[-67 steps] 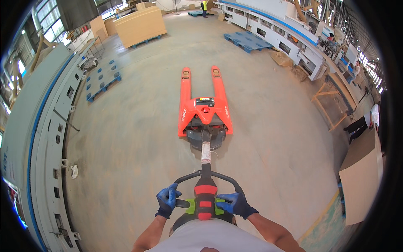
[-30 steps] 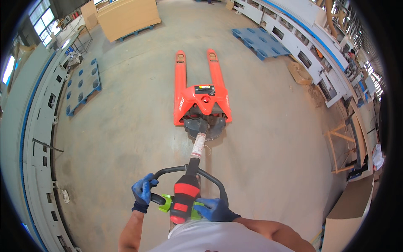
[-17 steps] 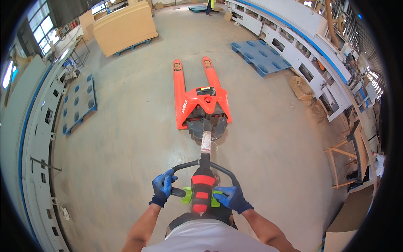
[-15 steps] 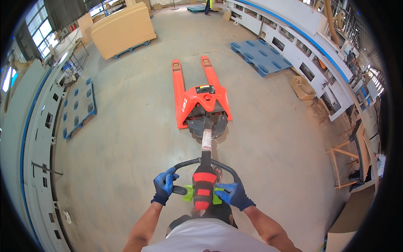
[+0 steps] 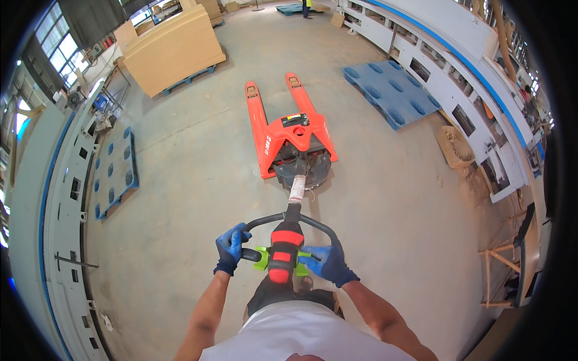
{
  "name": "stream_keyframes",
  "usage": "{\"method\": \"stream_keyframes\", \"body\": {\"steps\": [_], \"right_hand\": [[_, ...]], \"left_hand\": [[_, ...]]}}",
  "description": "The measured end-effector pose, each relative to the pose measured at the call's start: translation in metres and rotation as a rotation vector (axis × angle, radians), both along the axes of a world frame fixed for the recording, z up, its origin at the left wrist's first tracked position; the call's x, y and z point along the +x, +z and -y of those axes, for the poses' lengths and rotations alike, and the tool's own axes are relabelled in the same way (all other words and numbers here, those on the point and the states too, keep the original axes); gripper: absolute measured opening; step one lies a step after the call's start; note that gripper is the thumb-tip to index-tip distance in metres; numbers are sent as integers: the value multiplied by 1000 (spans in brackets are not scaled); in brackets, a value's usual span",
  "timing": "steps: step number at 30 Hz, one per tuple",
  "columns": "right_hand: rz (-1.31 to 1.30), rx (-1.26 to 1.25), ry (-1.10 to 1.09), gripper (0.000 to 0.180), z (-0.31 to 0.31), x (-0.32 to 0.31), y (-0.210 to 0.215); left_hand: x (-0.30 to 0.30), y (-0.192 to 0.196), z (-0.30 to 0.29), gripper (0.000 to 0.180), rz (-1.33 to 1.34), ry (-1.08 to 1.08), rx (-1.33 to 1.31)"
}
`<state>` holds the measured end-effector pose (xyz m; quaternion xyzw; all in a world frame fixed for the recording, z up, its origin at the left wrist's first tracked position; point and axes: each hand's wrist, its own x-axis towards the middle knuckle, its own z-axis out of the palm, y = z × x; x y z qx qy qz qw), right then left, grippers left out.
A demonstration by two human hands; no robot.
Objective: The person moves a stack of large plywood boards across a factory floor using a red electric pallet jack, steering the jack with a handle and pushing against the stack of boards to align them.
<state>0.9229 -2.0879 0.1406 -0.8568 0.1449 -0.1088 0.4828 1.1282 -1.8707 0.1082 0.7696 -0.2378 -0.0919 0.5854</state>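
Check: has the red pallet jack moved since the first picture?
Yes. The red pallet jack has moved forward, forks first: its fork tips are now nearer the tan board stack.

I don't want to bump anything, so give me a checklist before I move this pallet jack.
1. Left hand on the handle loop: ok.
2. Right hand at the green lever: ok; whether it's pressed, cannot tell.
3. Forks unloaded: ok.
4. Forks apart from the blue pallet on the right: ok.
5. Forks apart from the board stack ahead left: ok.
6. Person far ahead aware of you: cannot tell.
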Motion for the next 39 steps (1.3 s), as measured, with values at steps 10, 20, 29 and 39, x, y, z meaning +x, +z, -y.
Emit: {"method": "stream_keyframes", "body": {"steps": [10,20,29,39], "right_hand": [[29,68,-24,39,64,94,-8],[16,92,-21,34,210,184,-6],[52,-30,-2,34,300,303,13],[12,67,37,36,422,386,-8]], "left_hand": [[105,-4,77,33,-39,21,-71],[194,-3,221,28,12,-15,19],[316,4,314,34,-54,14,-63],[388,-1,427,29,-71,53,-44]]}}
